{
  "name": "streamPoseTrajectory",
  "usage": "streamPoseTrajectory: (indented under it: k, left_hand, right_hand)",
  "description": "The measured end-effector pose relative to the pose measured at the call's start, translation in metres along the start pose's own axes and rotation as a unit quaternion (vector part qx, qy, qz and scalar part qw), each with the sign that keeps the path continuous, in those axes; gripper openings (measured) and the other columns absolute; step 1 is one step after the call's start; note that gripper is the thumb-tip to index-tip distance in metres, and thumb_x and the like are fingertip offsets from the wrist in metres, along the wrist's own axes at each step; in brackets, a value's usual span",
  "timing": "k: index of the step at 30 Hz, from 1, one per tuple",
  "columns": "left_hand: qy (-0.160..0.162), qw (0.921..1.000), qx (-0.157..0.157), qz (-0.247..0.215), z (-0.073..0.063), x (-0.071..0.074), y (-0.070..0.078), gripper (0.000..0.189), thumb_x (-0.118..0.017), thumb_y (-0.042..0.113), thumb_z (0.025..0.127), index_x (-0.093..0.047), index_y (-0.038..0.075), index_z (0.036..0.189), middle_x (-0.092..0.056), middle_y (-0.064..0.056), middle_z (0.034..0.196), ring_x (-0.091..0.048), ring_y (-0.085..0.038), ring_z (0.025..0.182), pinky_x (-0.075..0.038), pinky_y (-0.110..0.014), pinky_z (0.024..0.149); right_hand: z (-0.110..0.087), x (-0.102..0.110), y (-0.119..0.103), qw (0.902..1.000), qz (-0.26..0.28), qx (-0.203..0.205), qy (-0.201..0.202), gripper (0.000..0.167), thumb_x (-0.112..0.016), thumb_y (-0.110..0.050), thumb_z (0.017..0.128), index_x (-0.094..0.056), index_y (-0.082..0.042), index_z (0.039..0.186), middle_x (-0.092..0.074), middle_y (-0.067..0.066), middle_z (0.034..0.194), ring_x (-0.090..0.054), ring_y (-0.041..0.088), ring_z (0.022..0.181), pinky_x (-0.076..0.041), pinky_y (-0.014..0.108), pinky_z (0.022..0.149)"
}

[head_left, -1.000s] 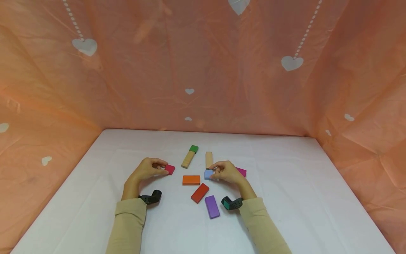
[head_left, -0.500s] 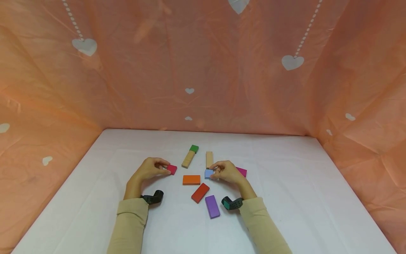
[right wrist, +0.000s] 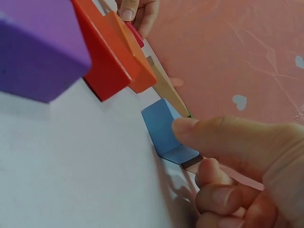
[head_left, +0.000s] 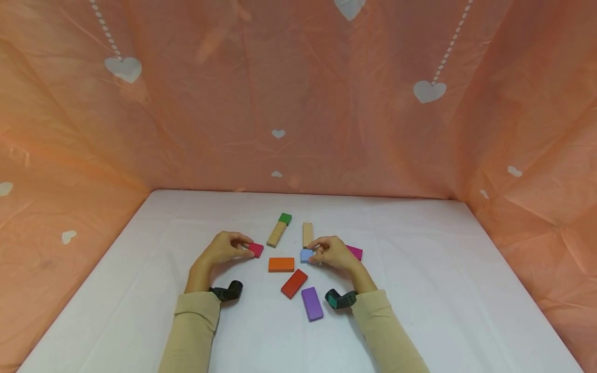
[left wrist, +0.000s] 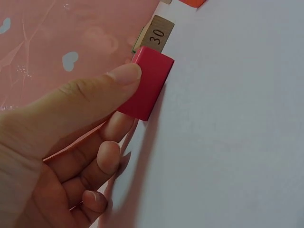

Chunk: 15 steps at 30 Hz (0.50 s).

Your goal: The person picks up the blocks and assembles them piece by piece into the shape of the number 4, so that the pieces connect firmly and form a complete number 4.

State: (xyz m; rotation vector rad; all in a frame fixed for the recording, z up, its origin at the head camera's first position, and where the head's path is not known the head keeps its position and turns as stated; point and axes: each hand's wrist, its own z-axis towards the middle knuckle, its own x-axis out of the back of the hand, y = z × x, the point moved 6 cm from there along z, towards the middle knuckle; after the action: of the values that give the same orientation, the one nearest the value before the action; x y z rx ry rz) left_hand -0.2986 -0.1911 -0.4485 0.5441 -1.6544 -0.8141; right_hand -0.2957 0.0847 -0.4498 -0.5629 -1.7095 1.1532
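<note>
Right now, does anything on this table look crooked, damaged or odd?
Nothing looks spilled or broken. The crimson block in the left hand and the blue block in the right hand show no damage. The red block lies most askew, diagonal between the orange block and purple block, though that may just be loose placement.

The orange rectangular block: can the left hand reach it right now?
Likely yes: only the crimson rectangular block that the left hand pinches lies between it and the orange block, though that crimson one may need setting down first.
</note>
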Motion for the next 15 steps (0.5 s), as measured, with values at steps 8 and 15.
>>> streamPoseTrajectory:
  k: [8, 15]
  left_hand:
    - [0.001, 1.0, -0.007, -0.003, 0.001, -0.0037, 0.0042, 0.036, -0.079, 0.018, 0.078, -0.07, 0.001, 0.108, -0.067, -0.012, 0.09, -0.052, -0.016, 0.08, -0.042, -0.025, 0.071]
    - [0.006, 0.9997, -0.024, 0.0, 0.0027, -0.0062, 0.0068, 0.036, -0.08, 0.02, 0.077, -0.071, 0.0, 0.106, -0.069, -0.013, 0.088, -0.051, -0.014, 0.075, -0.041, -0.023, 0.068]
  right_hand:
    - [0.0007, -0.0006, 0.0011, 0.9999, -0.002, -0.009, 0.006, 0.032, -0.075, -0.003, 0.079, -0.067, 0.007, 0.109, -0.046, -0.003, 0.065, -0.043, 0.011, 0.065, -0.034, 0.017, 0.059]
    - [0.0005, -0.001, 0.001, 0.9999, -0.005, -0.009, 0.004, 0.032, -0.074, -0.004, 0.079, -0.067, 0.007, 0.109, -0.046, -0.003, 0.065, -0.043, 0.011, 0.065, -0.034, 0.017, 0.058]
